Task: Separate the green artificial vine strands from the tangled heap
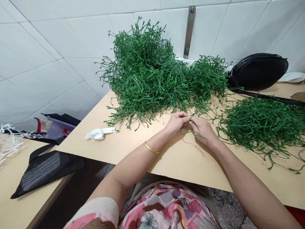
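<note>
Both hands meet over the middle of the wooden table (133,149), fingertips close together. My left hand (177,122) pinches a thin green plastic stem (183,130). My right hand (202,129) has its fingers closed on the same stem or one beside it, and a green strand trails below its fingers. Just behind the hands rises a tall heap of green artificial stems (147,73) with small budded tips. A lower pile of similar green stems (259,124) lies to the right of my right hand.
A crumpled white tissue (97,133) lies left on the table. At the back right sits a black bag (259,71) with its strap across the table. A black mesh item (43,170) and white branching pieces (11,143) are on another table at left. Behind is a tiled wall.
</note>
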{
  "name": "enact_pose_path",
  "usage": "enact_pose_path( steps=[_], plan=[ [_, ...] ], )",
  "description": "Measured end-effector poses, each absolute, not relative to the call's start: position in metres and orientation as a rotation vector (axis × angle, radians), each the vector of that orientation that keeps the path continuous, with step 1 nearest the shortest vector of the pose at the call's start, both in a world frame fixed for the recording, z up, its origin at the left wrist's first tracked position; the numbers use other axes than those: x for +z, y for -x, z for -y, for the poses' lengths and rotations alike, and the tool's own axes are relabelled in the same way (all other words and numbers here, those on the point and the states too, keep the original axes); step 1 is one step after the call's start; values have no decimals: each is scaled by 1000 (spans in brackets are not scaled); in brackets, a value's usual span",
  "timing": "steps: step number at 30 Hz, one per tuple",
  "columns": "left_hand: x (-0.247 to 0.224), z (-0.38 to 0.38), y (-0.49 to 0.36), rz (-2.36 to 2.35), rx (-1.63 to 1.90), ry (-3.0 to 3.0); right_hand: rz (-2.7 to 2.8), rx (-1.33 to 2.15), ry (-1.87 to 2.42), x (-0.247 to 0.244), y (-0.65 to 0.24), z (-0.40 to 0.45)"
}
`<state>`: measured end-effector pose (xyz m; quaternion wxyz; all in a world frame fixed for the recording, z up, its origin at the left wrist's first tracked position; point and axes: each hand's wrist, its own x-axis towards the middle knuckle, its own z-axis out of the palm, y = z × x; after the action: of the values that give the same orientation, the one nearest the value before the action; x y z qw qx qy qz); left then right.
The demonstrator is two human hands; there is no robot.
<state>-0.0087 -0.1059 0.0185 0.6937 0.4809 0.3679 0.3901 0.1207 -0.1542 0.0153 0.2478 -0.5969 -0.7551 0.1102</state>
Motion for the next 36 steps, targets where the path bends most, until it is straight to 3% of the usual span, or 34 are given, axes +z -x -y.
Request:
enact_pose_path(
  steps=[7, 12, 18, 27, 36],
  plan=[
    [20, 106, -1, -1037, 940, -992, 2290, -44, 1510, 22, -110, 163],
    [16, 91, 3, -1144, 1076, -951, 2249, 44, 1026, 35, -94, 179],
    [15, 105, 4, -972, 1014, -1135, 1568, 347, 1383, 37, -128, 166],
    [18, 106, 6, -965, 1060, -1376, 1607, 422, 1469, 17, -132, 151],
    [25, 107, 11, -820, 729, -920, 1663, 396, 1387, 15, -129, 152]
  ],
)
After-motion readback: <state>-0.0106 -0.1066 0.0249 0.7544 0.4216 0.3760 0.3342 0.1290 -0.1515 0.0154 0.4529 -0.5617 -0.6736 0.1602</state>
